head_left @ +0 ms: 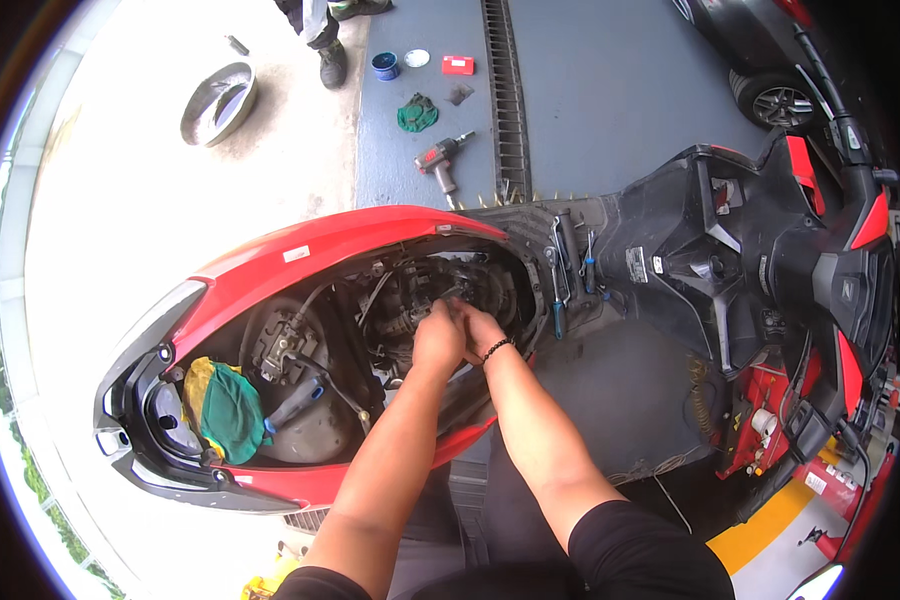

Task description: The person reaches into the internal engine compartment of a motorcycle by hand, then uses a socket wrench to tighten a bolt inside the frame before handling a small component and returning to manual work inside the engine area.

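My left hand (438,335) and my right hand (475,330) meet over the exposed engine (415,285) inside the open red scooter body (290,255). Both have their fingers curled close together; whatever they hold is hidden by the hands and too small to make out. A dark bead bracelet circles my right wrist. To the left, a green and yellow cloth (225,410) lies beside a blue-handled tool (292,405) and metal parts.
Wrenches (560,280) rest on the footboard. The black front bodywork (730,240) fills the right. An impact gun (440,160), green rag (417,113), blue tub (384,66), red box (458,65) and metal pan (218,100) are on the floor. Another person's legs (330,50) stand at the top.
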Motion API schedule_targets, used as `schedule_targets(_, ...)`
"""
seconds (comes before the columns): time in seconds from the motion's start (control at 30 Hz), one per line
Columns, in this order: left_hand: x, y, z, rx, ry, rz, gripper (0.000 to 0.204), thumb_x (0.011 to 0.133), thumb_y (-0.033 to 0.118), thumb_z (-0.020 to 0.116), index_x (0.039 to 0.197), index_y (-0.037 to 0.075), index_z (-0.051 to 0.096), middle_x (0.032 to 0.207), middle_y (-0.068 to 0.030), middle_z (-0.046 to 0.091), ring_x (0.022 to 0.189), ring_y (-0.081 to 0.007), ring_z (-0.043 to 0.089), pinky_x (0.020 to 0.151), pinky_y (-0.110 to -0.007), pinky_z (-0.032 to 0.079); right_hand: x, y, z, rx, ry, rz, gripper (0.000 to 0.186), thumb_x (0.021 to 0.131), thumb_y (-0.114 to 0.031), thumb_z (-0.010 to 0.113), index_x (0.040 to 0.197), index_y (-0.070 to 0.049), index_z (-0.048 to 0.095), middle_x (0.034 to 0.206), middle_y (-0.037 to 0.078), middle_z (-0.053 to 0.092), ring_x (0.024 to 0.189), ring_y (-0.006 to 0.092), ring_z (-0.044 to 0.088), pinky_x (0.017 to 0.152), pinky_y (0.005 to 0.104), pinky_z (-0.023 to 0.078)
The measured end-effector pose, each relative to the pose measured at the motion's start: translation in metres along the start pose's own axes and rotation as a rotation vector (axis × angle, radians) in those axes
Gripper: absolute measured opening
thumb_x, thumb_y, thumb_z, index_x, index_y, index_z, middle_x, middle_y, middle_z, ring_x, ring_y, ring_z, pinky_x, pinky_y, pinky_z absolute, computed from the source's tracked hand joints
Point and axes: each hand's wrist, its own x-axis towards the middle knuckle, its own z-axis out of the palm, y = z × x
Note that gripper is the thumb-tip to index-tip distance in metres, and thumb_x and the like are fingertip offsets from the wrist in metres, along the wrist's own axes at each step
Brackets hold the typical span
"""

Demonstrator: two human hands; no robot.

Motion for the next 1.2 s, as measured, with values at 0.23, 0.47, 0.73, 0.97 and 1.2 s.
schedule_targets(0.23, -0.003, -0.014, -0.007, 0.206, -0.088, 0.294, 0.037, 0.085, 0.014, 0.061, 0.121, 0.006, 0.060, 0.113, -0.0302, 0.059, 0.103, -0.0469, 0.060, 0.090, -0.050, 0.050, -0.051, -0.011, 0.032, -1.544, 0.330, -0.921, 0.023, 0.088, -0.012, 0.057, 0.109, -0.008, 0.063, 0.095, 0.021, 0.065, 0.097, 0.0438, 0.061, 0.082, 0.0482, 0.051)
schedule_targets(0.47, -0.010, 0.008, -0.023, 0.111, -0.024, 0.008, 0.032, 0.089, 0.025, 0.059, 0.107, -0.001, 0.058, 0.103, -0.0296, 0.065, 0.097, -0.0453, 0.063, 0.085, -0.052, 0.051, -0.062, -0.033, 0.028, -1.840, 0.109, -0.965, 0.018, 0.084, -0.017, 0.063, 0.099, -0.007, 0.064, 0.098, 0.014, 0.066, 0.088, 0.0405, 0.063, 0.075, 0.0471, 0.053)
schedule_targets(0.73, -0.007, -0.019, -0.016, 0.251, 0.096, 0.319, 0.022, 0.086, 0.013, 0.060, 0.105, 0.002, 0.058, 0.103, -0.0235, 0.067, 0.096, -0.0417, 0.065, 0.085, -0.051, 0.052, -0.057, -0.041, 0.035, -2.106, -0.078, -0.983, 0.019, 0.082, -0.018, 0.066, 0.100, -0.011, 0.062, 0.098, 0.009, 0.066, 0.090, 0.0328, 0.066, 0.077, 0.0448, 0.055)
schedule_targets(0.97, -0.011, 0.004, -0.013, 0.098, -0.137, 0.017, 0.024, 0.088, 0.014, 0.062, 0.108, 0.003, 0.057, 0.117, -0.0282, 0.061, 0.107, -0.0453, 0.060, 0.088, -0.050, 0.051, -0.051, -0.050, 0.030, -2.195, -0.055, -1.068, 0.018, 0.084, -0.020, 0.064, 0.098, -0.008, 0.061, 0.099, 0.011, 0.068, 0.091, 0.0332, 0.066, 0.079, 0.0434, 0.055)
schedule_targets(1.2, -0.008, -0.017, -0.003, -0.087, 0.041, 0.073, 0.038, 0.087, 0.024, 0.067, 0.120, 0.006, 0.060, 0.106, -0.0269, 0.067, 0.103, -0.0414, 0.064, 0.088, -0.046, 0.051, -0.048, -0.045, 0.018, -2.116, -0.064, -1.061, 0.023, 0.088, -0.025, 0.062, 0.104, -0.008, 0.061, 0.101, 0.011, 0.068, 0.091, 0.0345, 0.066, 0.081, 0.0453, 0.054)
